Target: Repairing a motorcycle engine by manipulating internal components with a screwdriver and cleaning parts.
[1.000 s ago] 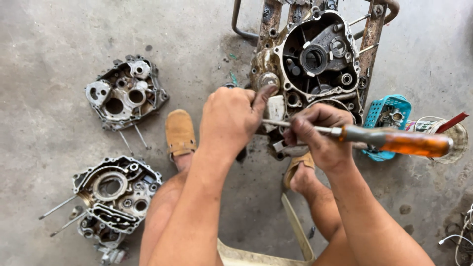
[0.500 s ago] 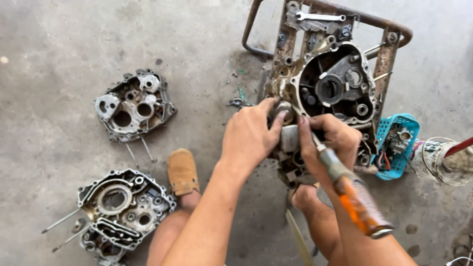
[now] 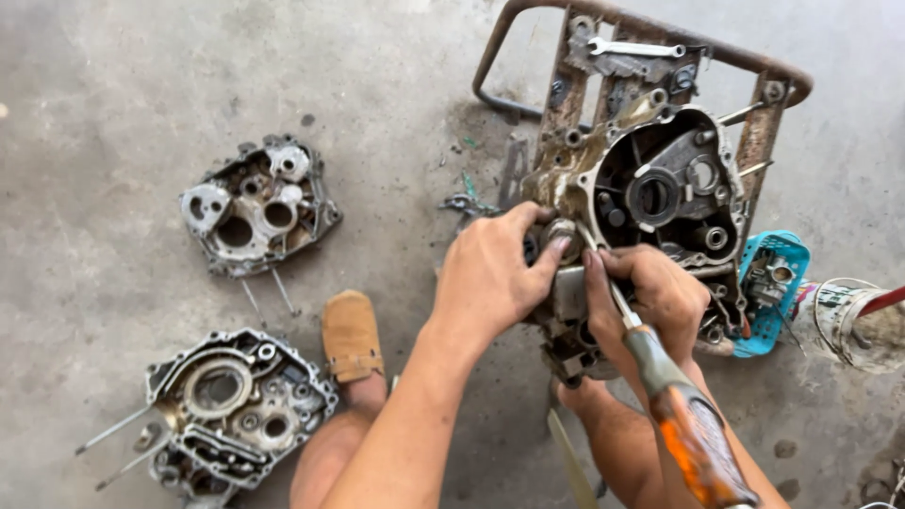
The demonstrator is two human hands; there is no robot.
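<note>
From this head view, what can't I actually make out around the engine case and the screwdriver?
- Screwdriver tip: hidden in the head view between the left hand and right hand.
- Screwdriver handle end: blurred, cut off by the bottom edge.
- Lower part of the engine case: covered by both hands.
- Contents of the blue basket: too small to identify.
- Bucket: cut off by the right edge.

arms: bare, no sleeves | hands [image 3: 495, 278]: ungloved | foot: tan sandal [image 3: 351, 336]
</note>
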